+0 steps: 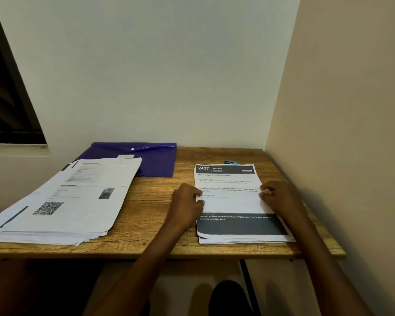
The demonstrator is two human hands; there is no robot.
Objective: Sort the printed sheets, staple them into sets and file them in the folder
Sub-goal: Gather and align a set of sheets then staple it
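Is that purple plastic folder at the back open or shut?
Shut, it appears. The purple plastic folder lies flat, flap down, its white snap button at the flap's edge. Whether it is snapped cannot be told.

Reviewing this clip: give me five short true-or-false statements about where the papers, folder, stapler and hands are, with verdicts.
1. Both hands rest on the right-hand stack of sheets. True: the left hand is at its left edge, the right hand at its right edge.
2. The purple folder lies at the back of the desk. True.
3. The blue stapler is held in the right hand. False: it lies beyond the right-hand stack, untouched.
4. The left-hand stack is inside the folder. False: it lies on the desk, overlapping the folder's front edge.
5. The right-hand stack's top sheet shows a QR code. False: the QR code is on the left-hand stack.
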